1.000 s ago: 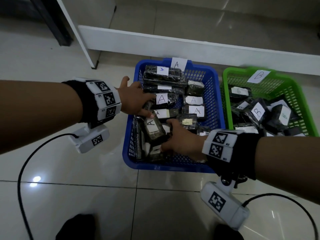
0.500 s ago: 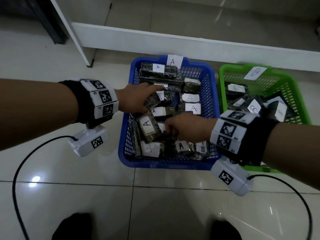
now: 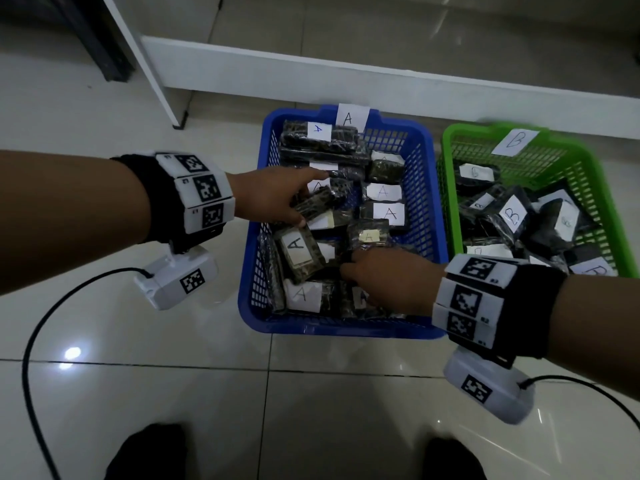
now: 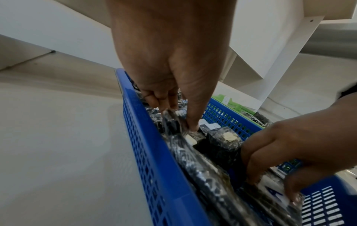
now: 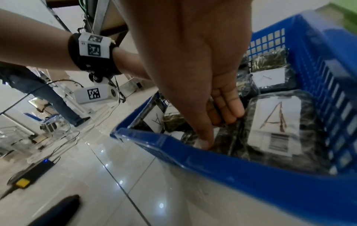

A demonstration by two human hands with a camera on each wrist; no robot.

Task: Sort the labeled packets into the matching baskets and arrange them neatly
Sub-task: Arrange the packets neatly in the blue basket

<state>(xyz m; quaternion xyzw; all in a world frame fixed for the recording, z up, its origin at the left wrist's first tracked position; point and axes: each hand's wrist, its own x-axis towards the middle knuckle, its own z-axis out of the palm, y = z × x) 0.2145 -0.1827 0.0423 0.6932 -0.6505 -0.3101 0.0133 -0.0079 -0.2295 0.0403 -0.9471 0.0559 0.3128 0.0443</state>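
The blue basket [image 3: 424, 216] tagged A holds several dark packets with white A labels. Beside it on the right, the green basket [image 3: 588, 174] tagged B holds B packets [image 3: 512, 214]. My left hand [image 3: 304, 209] reaches over the blue basket's left wall and pinches a dark wrapped packet [image 3: 320, 202], whose clear wrap [image 4: 170, 120] sits between thumb and fingers [image 4: 193, 122]. My right hand [image 3: 356, 275] is low in the near part of the blue basket. Its thumb and curled fingers [image 5: 230, 110] grip a dark packet [image 5: 226, 137] next to a big A packet [image 5: 276, 122].
Both baskets stand on a glossy tiled floor [image 3: 173, 393] in front of a low white ledge [image 3: 346, 74]. A white furniture leg [image 3: 152, 60] rises at the back left. Black cables [image 3: 31, 341] trail from both wrist cameras. My dark shoes [image 3: 145, 452] are at the bottom edge.
My right hand drew back from the middle of the blue basket to its near part. The left hand stayed at the left wall, still holding the dark packet.
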